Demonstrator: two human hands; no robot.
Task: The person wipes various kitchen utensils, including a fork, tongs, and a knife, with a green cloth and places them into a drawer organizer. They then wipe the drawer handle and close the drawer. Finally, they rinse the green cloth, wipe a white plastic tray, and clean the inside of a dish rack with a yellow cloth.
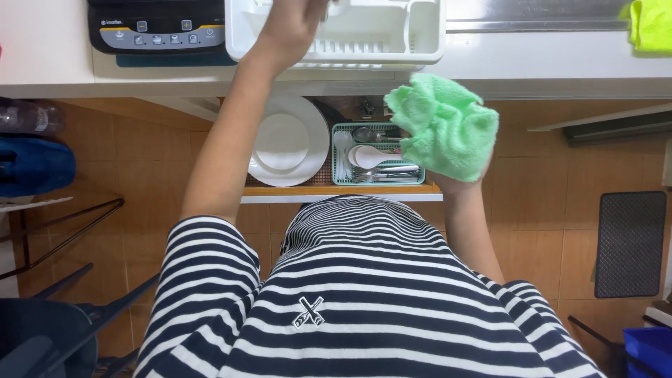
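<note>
My left hand (pixel 294 24) reaches up into the white dish rack (pixel 420 31) on the counter; its fingers run past the top edge, so what they hold is hidden. My right hand (pixel 458 183) is mostly covered by the crumpled green cloth (pixel 444 126) it grips, held above the open drawer (pixel 336 190). In the drawer lie stacked white plates (pixel 287 140) and a green cutlery basket (pixel 339 129) with spoons and forks.
A black appliance with buttons (pixel 157 28) stands left of the rack. A yellow-green cloth (pixel 651 24) lies at the top right by a metal sink edge. On the tiled floor are a dark mat (pixel 630 245), a blue crate (pixel 647 346) and a dark chair (pixel 49 329).
</note>
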